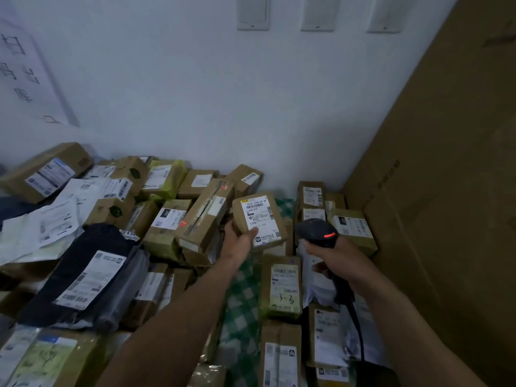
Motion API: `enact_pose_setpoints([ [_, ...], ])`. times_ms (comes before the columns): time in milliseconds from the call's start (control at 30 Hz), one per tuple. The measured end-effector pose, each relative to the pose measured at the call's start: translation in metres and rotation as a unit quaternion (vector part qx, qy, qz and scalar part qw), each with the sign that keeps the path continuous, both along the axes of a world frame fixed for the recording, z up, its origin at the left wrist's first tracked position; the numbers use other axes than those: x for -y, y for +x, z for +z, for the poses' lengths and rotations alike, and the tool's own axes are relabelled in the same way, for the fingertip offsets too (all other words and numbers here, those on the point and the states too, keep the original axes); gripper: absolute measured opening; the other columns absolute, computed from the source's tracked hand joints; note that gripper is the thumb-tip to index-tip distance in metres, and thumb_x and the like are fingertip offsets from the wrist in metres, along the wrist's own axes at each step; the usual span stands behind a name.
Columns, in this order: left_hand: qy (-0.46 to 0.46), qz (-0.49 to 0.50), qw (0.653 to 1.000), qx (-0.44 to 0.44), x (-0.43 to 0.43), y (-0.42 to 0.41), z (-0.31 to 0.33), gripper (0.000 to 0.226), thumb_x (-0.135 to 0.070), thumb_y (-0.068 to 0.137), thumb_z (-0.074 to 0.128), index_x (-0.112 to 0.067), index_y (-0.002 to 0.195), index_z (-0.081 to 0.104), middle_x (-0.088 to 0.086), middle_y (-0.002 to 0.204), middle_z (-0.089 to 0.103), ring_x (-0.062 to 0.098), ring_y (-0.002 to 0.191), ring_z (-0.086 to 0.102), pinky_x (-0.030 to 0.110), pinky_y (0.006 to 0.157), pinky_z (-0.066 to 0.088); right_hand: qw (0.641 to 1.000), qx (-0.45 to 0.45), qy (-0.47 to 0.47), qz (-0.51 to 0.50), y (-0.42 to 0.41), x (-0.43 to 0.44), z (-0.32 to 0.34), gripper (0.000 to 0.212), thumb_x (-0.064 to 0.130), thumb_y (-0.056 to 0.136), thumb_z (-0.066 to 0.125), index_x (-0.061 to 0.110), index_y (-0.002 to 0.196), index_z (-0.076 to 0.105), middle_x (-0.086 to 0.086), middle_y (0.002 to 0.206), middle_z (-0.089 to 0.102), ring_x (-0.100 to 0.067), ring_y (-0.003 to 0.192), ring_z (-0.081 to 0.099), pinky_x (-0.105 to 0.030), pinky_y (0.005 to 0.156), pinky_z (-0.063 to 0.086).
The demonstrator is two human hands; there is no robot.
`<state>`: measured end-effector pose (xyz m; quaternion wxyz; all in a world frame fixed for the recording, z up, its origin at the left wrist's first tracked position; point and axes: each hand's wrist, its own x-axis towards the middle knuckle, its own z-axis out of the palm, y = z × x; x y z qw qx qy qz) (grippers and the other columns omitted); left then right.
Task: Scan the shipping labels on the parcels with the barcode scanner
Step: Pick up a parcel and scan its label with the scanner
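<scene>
My left hand (239, 241) holds a small brown cardboard parcel (261, 219) up over the pile, tilted, with its white shipping label (258, 216) facing me. My right hand (339, 263) grips a black barcode scanner (318, 231) by its handle, just right of the parcel; a red light glows on the scanner's head and its black cable (358, 331) runs down towards me. The scanner's head sits about a hand's width from the label.
Many labelled cardboard parcels (201, 219) and a dark plastic mailer (83, 275) lie heaped on a green checked cloth (241, 311). A parcel marked "3-3" (282, 287) lies below my hands. A tall cardboard sheet (446, 191) stands at right, the white wall (223, 93) behind.
</scene>
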<state>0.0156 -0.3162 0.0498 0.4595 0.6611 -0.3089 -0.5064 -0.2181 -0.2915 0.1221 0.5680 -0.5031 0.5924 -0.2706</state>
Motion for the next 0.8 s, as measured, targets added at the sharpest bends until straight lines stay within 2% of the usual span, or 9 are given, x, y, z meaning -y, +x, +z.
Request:
enact_pose_setpoints([
  [100,0.03,-0.011,0.999,0.002,0.039,-0.007,-0.006,0.064,-0.019,0.101,0.065,-0.021,0.156,0.032,0.006,0.146,0.059,0.026,0.121,0.065,0.039,0.095,0.055,1.0,-0.009,0.012,-0.013,-0.002,0.033,-0.007,0.034,0.032,0.094,0.075,0.026,0.127,0.065,0.002,0.105,0.074,-0.017,0.073,0.074,-0.03,0.058,0.048],
  [233,0.073,-0.086,0.994,0.009,0.074,-0.014,-0.029,0.051,-0.017,0.1,0.066,-0.02,0.146,0.046,0.008,0.134,0.066,0.028,0.115,0.069,0.053,0.102,0.055,0.999,-0.016,0.039,-0.017,-0.003,0.067,-0.02,0.03,0.03,0.095,0.075,0.023,0.123,0.066,0.0,0.103,0.073,-0.017,0.073,0.074,-0.03,0.056,0.047],
  [367,0.108,-0.112,0.988,0.004,0.092,-0.022,-0.064,0.024,-0.013,0.1,0.065,-0.032,0.112,0.056,-0.003,0.105,0.07,0.028,0.104,0.071,0.053,0.098,0.056,0.997,-0.015,0.067,-0.019,-0.003,0.085,-0.039,0.027,0.032,0.094,0.075,0.025,0.118,0.067,0.0,0.101,0.074,-0.016,0.072,0.074,-0.032,0.062,0.049],
  [400,0.112,-0.113,0.987,-0.004,0.095,-0.023,-0.077,0.026,-0.011,0.099,0.065,-0.032,0.113,0.058,0.0,0.108,0.071,0.03,0.106,0.071,0.056,0.098,0.056,0.997,-0.014,0.073,-0.018,-0.002,0.087,-0.044,0.027,0.033,0.094,0.075,0.025,0.118,0.067,0.0,0.1,0.073,-0.015,0.071,0.074,-0.033,0.063,0.049],
  [467,0.105,-0.129,0.986,-0.017,0.101,-0.023,-0.103,0.039,-0.012,0.098,0.065,-0.027,0.133,0.058,0.008,0.124,0.071,0.031,0.111,0.07,0.059,0.099,0.055,0.996,-0.013,0.083,-0.017,0.0,0.088,-0.051,0.027,0.033,0.094,0.075,0.025,0.118,0.067,0.0,0.099,0.073,-0.015,0.07,0.073,-0.033,0.063,0.05],
  [533,0.099,-0.141,0.985,-0.002,0.106,-0.019,-0.138,0.06,-0.026,0.093,0.067,-0.026,0.15,0.048,0.008,0.134,0.068,0.027,0.114,0.069,0.055,0.104,0.053,0.996,-0.022,0.091,-0.01,0.003,0.088,-0.057,0.026,0.033,0.094,0.074,0.024,0.118,0.066,-0.001,0.103,0.073,-0.014,0.069,0.073,-0.033,0.063,0.051],
  [633,0.098,-0.152,0.983,0.033,0.101,-0.015,-0.151,0.083,-0.052,0.079,0.064,-0.035,0.156,0.039,0.002,0.139,0.066,0.023,0.118,0.067,0.05,0.108,0.05,0.994,-0.05,0.096,0.001,0.008,0.085,-0.059,0.027,0.036,0.094,0.075,0.023,0.116,0.067,-0.009,0.108,0.075,-0.018,0.073,0.075,-0.034,0.063,0.051],
  [733,0.071,-0.167,0.98,0.085,0.073,-0.023,-0.09,0.073,-0.058,0.091,0.064,-0.035,0.155,0.038,-0.004,0.141,0.061,0.021,0.126,0.061,0.042,0.111,0.047,0.994,-0.07,0.081,0.01,0.013,0.077,-0.056,0.024,0.04,0.092,0.075,0.024,0.109,0.069,-0.016,0.108,0.075,-0.03,0.085,0.076,-0.034,0.064,0.054],
  [800,0.021,-0.151,0.981,0.12,0.047,-0.026,-0.053,0.053,-0.041,0.106,0.054,-0.024,0.153,0.04,-0.014,0.133,0.048,0.009,0.124,0.049,0.02,0.1,0.041,0.995,-0.059,0.073,0.018,0.015,0.066,-0.051,0.026,0.04,0.092,0.076,0.027,0.114,0.068,-0.014,0.106,0.075,-0.031,0.085,0.075,-0.034,0.064,0.054],
])
